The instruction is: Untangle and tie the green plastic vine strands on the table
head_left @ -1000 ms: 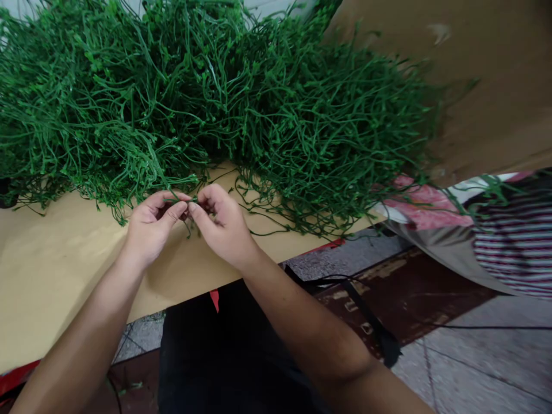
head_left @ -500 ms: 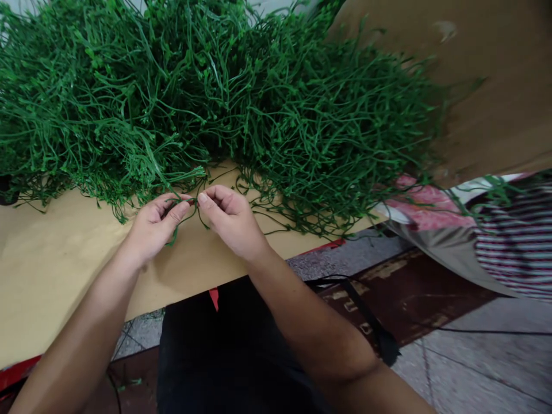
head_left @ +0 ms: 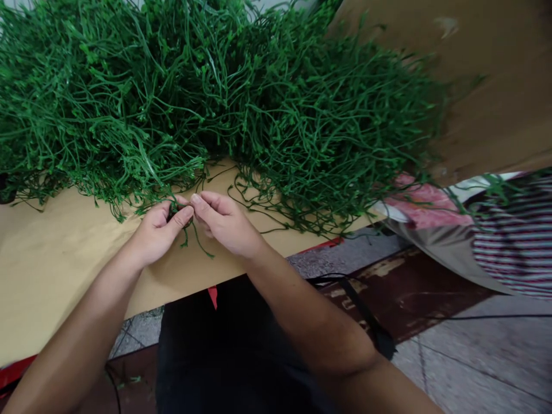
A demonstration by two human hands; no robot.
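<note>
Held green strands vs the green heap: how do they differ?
Amount: the held strands are just a few, while the heap is a dense, wide mass.
Place: the held strands are in the left hand, whereas the heap lies on the tan tabletop beyond it.
Shared: both are green, with thin stems.

Green stems (head_left: 276, 103) with brighter tips line the far edge of the plain tan table (head_left: 64, 253). A red strip (head_left: 17, 371) shows under its near edge; beyond its right end is maroon-and-white striped cloth (head_left: 513, 241).
</note>
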